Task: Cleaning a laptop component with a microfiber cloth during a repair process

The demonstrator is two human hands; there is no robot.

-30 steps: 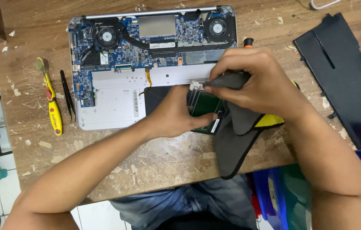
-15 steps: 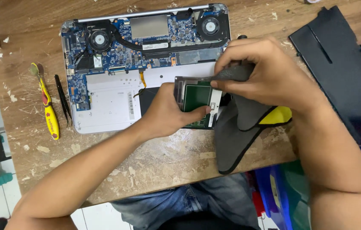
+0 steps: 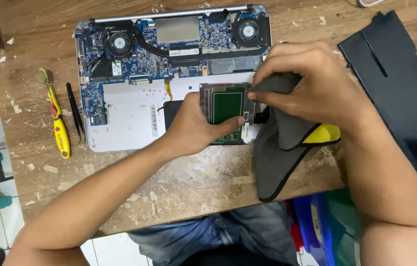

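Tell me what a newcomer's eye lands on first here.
An opened laptop lies mid-table, its blue board and two fans bare. Over its lower right corner the left hand steadies a flat metal-and-green part, while the right hand presses a grey cloth to its edge. A yellow screwdriver lies left.

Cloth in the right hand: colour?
Dark grey cloth with black edging, pinched in the right hand; head view, the only one, shows it clearly.
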